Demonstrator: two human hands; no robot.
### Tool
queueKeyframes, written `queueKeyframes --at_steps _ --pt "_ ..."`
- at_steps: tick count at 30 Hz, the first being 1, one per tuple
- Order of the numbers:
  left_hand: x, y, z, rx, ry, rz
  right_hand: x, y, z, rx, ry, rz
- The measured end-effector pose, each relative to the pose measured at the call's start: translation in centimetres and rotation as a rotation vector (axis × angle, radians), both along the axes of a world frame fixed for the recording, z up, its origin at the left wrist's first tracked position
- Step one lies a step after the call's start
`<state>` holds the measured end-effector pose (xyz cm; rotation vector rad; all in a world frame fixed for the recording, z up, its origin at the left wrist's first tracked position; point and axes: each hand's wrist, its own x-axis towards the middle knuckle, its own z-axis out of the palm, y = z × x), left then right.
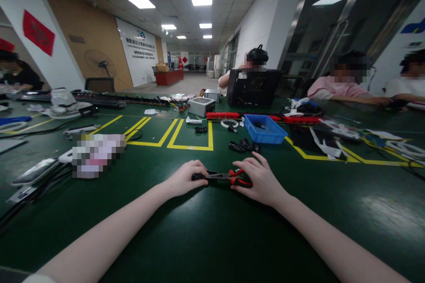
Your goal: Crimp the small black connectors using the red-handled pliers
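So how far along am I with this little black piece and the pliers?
It looks under way: your left hand holds the small black piece, and the red-handled pliers in your right hand point at it. Nothing clearly looks finished. The black bundles beside the blue tray are out of your hands; whether they're done or left, I can't tell.

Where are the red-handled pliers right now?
In the head view, the pliers are just right of center, in the right hand, jaws pointing left at the small black part in the left hand.
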<state>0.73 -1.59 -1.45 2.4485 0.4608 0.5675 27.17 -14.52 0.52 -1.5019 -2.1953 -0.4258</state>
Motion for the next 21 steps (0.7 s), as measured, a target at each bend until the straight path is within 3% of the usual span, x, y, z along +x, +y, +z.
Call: queueKeyframes --at_steps 21 --pt "-0.05 -0.32 0.52 -0.014 0.033 0.005 0.54 0.04 0.23 0.003 0.023 0.029"
